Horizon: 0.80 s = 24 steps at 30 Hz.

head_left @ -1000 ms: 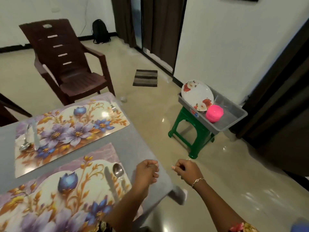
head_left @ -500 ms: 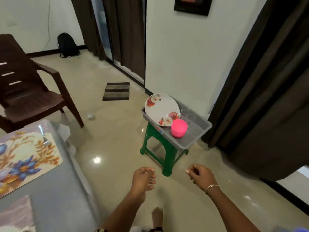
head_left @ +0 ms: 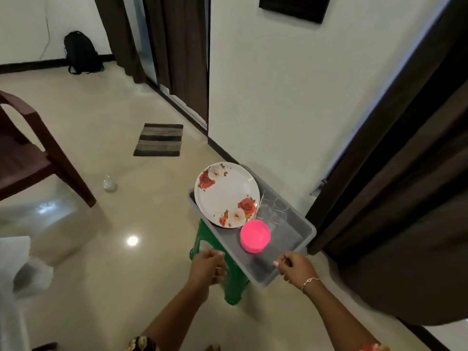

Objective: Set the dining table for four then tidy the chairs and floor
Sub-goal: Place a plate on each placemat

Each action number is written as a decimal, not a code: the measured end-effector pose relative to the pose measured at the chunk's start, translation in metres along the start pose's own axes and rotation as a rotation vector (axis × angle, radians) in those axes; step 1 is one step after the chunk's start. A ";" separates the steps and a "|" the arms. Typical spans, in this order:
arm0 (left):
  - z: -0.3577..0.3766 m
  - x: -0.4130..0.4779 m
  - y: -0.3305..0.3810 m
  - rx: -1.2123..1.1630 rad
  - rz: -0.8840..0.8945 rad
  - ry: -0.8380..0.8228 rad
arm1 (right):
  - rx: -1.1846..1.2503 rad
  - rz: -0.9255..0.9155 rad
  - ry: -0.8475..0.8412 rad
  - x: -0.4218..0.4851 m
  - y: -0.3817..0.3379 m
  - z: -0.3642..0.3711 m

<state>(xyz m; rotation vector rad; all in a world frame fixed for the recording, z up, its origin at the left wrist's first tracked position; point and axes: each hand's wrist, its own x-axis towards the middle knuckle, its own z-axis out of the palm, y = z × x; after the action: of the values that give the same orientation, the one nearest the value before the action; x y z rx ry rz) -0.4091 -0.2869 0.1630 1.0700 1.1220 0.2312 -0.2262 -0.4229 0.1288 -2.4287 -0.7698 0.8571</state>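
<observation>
A grey plastic tub [head_left: 298,239] rests on a green stool [head_left: 228,287]. Inside it a white plate with red flowers [head_left: 226,195] leans against the tub's far end, a stack of pink bowls [head_left: 255,236] sits in the middle, and clear glasses [head_left: 272,209] stand behind the bowls. My left hand [head_left: 207,268] hovers by the tub's near left side with its fingers curled and nothing in it. My right hand [head_left: 295,269] hangs over the tub's near end, fingers also curled on nothing.
A brown plastic chair [head_left: 27,153] stands at the left, with a small clear object [head_left: 109,184] lying on the floor beside it. A striped mat [head_left: 159,139] lies by the doorway. Dark curtains [head_left: 395,188] hang at the right. The table corner [head_left: 12,269] shows at the lower left.
I have turned away from the table and stepped up to the stool. Both hands have come forward to the tub's near edge, still curled and holding nothing.
</observation>
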 end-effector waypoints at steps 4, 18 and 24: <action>0.020 0.036 0.020 0.051 -0.033 -0.007 | 0.038 0.049 -0.027 0.036 0.013 -0.011; 0.044 0.136 0.076 0.069 -0.090 0.172 | -0.008 -0.069 -0.155 0.169 -0.025 -0.069; 0.034 0.215 0.107 0.219 -0.119 0.179 | 0.058 -0.053 -0.172 0.214 -0.048 -0.062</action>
<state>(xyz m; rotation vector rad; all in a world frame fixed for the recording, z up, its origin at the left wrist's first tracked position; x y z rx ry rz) -0.2442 -0.1153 0.1162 1.1883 1.3915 0.1124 -0.0617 -0.2659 0.1097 -2.2959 -0.8554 1.0622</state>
